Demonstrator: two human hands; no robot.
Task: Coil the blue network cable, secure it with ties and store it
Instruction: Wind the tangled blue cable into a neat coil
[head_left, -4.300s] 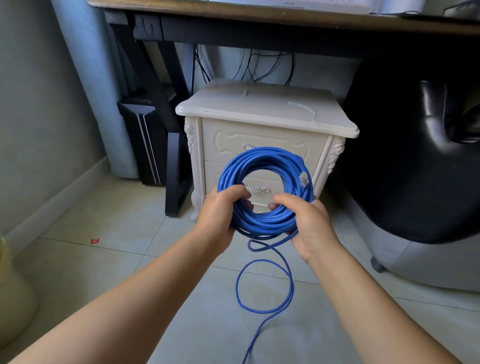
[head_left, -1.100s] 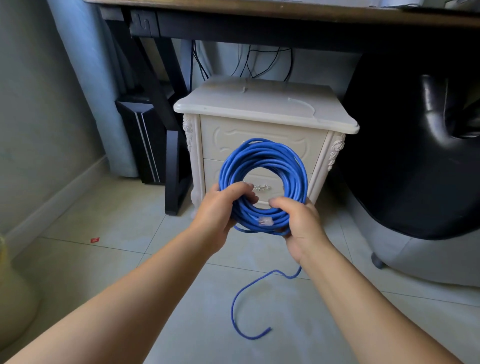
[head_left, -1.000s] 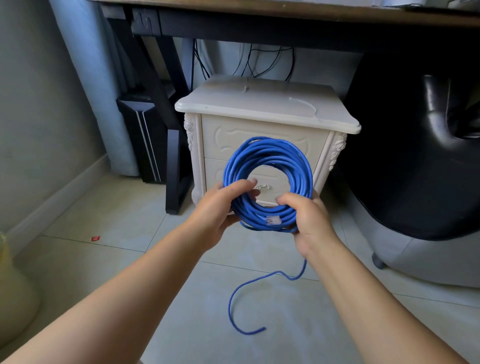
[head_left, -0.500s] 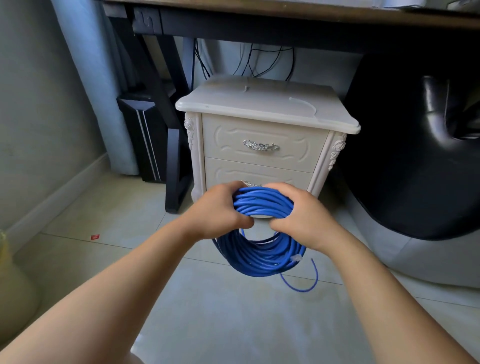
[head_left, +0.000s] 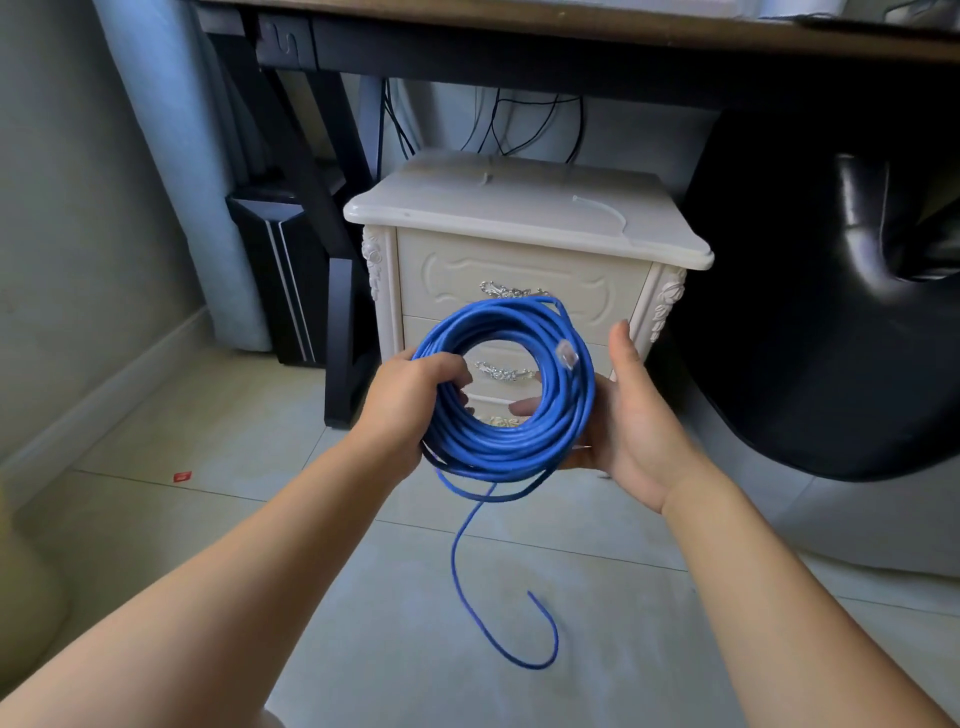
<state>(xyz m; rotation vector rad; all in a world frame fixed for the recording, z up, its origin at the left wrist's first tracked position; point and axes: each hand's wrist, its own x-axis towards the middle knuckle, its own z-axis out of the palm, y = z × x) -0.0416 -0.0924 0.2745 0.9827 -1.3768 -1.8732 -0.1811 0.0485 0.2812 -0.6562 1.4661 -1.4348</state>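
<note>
The left hand (head_left: 410, 400) grips the left side of the coiled blue network cable (head_left: 498, 447), its fingers curled through the centre hole and its forearm reaching in from lower left. The right hand (head_left: 631, 421) lies flat and wide against the coil's right side, palm toward it and thumb straight up (one fingertip shows through the hole). The coil hangs upright in the air in front of the white nightstand (head_left: 519, 218). A clear plug (head_left: 567, 354) lies on the coil's upper right. A loose tail (head_left: 460, 561) drops from the bottom and curls over the tiled floor. Two pale ties (head_left: 600, 210) lie on the nightstand's top. The mark on a red scrap (head_left: 182, 476) on the floor is too small to read.
</note>
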